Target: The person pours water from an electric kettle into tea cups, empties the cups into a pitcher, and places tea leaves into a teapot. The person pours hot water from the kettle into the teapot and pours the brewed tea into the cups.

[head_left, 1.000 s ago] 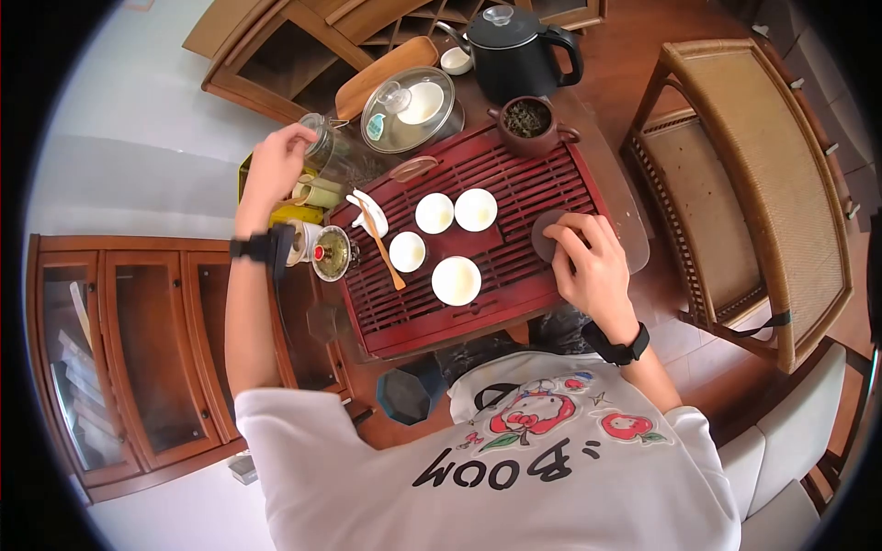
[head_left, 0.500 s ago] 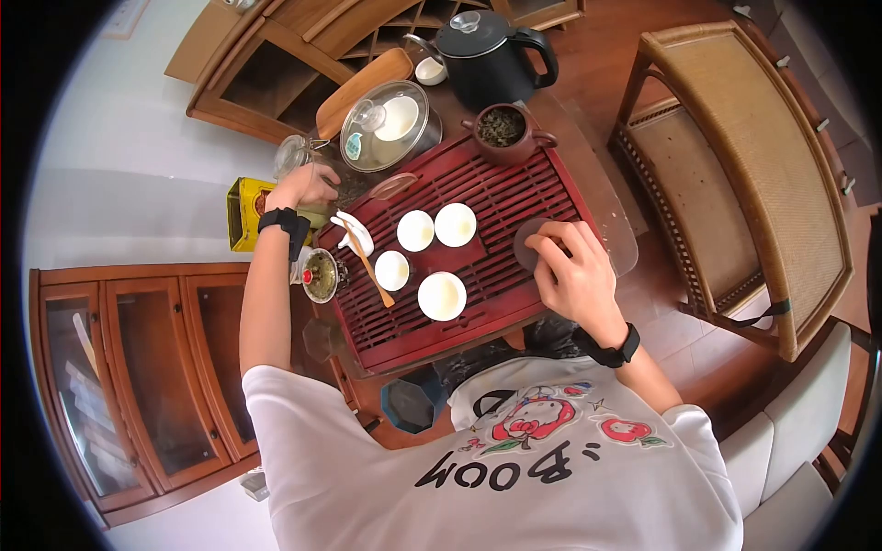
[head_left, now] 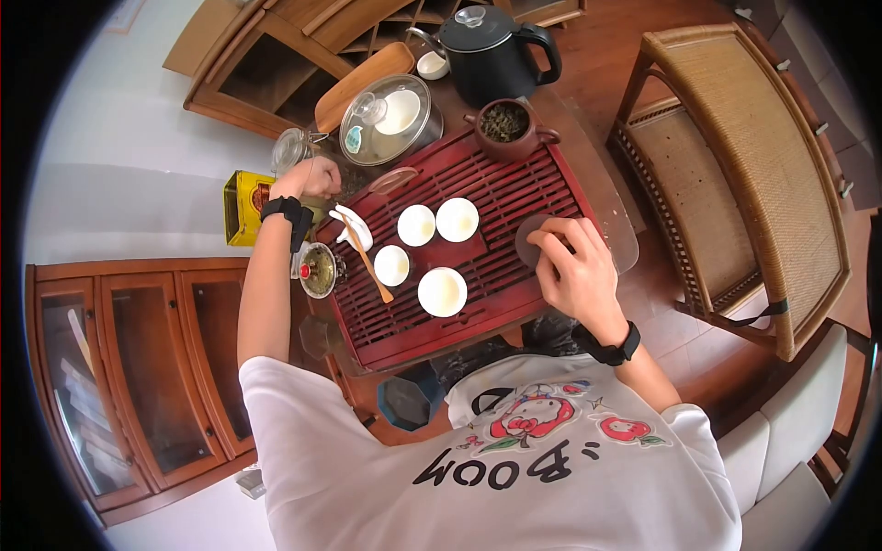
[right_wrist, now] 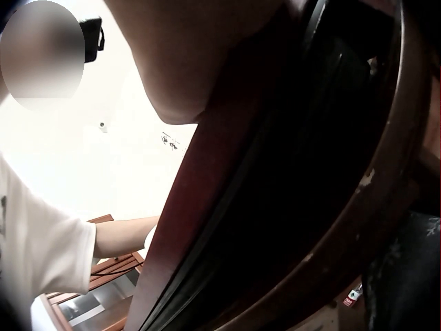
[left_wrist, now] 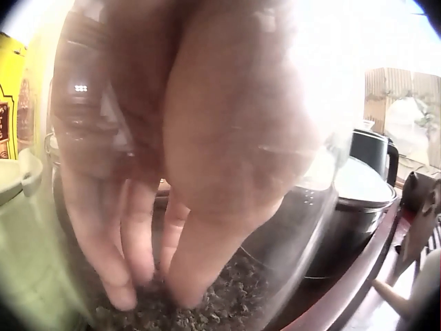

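Note:
My left hand (head_left: 312, 176) is down inside a clear glass jar (left_wrist: 303, 252). In the left wrist view its fingers and thumb extend downward, slightly apart, with the tips at the dark dried tea leaves (left_wrist: 234, 296) on the bottom. Across the red slatted tea tray (head_left: 441, 335), my right hand (head_left: 581, 275) has curled fingers and grips a round purple-brown teapot lid (head_left: 526, 243), its knob hidden under the fingers. The matching teapot (head_left: 507, 129) stands uncovered at the tray's far corner, tea leaves inside.
Several white cups (head_left: 443, 292) and a wooden tea scoop (head_left: 372, 266) on a white rest occupy the tray. A lidded gaiwan (head_left: 319, 271) and a yellow tin (head_left: 243, 209) stand left. Behind are a glass-lidded pot (head_left: 386, 115) and a black kettle (head_left: 496, 64); a wicker chair (head_left: 726, 184) stands right.
My left hand has gone from above the jar's mouth down into the jar, then stayed there. The right hand keeps hold of the lid at the tray's right side.

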A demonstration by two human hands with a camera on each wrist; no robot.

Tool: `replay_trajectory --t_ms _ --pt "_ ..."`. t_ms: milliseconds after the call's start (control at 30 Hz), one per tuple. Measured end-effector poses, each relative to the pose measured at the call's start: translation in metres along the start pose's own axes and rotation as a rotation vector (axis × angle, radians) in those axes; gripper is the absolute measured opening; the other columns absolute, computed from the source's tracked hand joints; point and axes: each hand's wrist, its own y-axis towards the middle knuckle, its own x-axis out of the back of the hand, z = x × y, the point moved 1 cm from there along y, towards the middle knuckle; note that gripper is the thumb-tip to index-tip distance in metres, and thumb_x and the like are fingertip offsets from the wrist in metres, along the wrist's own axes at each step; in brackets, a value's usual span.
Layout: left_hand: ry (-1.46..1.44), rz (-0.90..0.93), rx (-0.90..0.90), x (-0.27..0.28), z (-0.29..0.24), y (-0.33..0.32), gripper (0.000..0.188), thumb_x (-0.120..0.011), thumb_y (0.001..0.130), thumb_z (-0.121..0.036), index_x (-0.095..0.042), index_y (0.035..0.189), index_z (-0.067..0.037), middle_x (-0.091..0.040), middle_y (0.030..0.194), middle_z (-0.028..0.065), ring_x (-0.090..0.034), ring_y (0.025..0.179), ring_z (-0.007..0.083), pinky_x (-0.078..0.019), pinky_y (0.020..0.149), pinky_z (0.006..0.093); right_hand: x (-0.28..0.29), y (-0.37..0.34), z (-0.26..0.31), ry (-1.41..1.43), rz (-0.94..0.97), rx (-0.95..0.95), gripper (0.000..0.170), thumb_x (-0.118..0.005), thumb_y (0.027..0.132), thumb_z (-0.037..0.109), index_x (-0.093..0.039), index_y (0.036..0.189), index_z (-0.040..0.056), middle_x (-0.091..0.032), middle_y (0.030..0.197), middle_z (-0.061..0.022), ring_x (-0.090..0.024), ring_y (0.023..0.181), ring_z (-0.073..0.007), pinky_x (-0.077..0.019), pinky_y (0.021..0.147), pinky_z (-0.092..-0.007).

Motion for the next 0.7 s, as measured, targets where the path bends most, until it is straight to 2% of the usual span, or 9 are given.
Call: replay_trajectory --t_ms 100,167,300,467,700 --pt "0.022 0.002 -0.067 0.001 0.004 0.004 0.022 -0.078 0.079 -0.010 -0.075 0.098 0.002 -0.077 0.083 0.0108 -0.074 0.077 0.0199 -0.0584 0.072 0.0326 0.000 0.000 0.001 -0.003 -0.004 -0.005 0.029 -0.071 0.072 -0.003 -0.071 0.099 0.0063 -0.064 0.105 -0.0060 -0.061 0.088 -0.0257 -0.0543 0.077 -0.0373" --pt "0.086 -0.081 -0.096 0.001 0.005 0.004 0.020 -0.076 0.079 -0.008 -0.076 0.097 0.001 -0.079 0.085 0.0121 -0.076 0.078 0.0199 -0.0587 0.072 0.0327 0.001 0.000 0.002 -0.004 0.000 -0.014 0.029 -0.071 0.072 -0.003 -0.071 0.099 0.0062 -0.064 0.105 -0.0060 -0.061 0.088 -0.0258 -0.0543 0.077 -0.0374" --pt "-0.074 -0.080 -0.073 0.001 0.011 0.009 0.019 -0.075 0.081 -0.005 -0.077 0.099 0.001 -0.080 0.087 0.0125 -0.078 0.079 0.0201 -0.0592 0.072 0.0325 0.000 0.000 0.003 -0.004 0.002 -0.015 0.029 -0.071 0.072 -0.003 -0.071 0.099 0.0061 -0.064 0.105 -0.0058 -0.061 0.088 -0.0260 -0.0542 0.077 -0.0375" --pt "0.091 -0.150 -0.092 0.002 -0.005 -0.004 0.017 -0.079 0.080 -0.005 -0.077 0.096 0.000 -0.079 0.083 0.0111 -0.078 0.080 0.0195 -0.0596 0.073 0.0317 0.000 0.000 0.003 -0.006 0.002 -0.020 0.029 -0.070 0.072 -0.004 -0.072 0.099 0.0058 -0.065 0.106 -0.0057 -0.061 0.088 -0.0263 -0.0540 0.077 -0.0385" --pt "0.093 -0.176 -0.052 0.003 -0.007 -0.008 0.015 -0.082 0.078 -0.009 -0.077 0.091 -0.002 -0.077 0.077 0.0099 -0.076 0.073 0.0205 -0.0584 0.071 0.0334 0.000 0.000 0.002 0.000 0.012 -0.041 0.028 -0.070 0.074 -0.005 -0.073 0.098 0.0076 -0.066 0.106 -0.0052 -0.063 0.090 -0.0279 -0.0542 0.078 -0.0385"
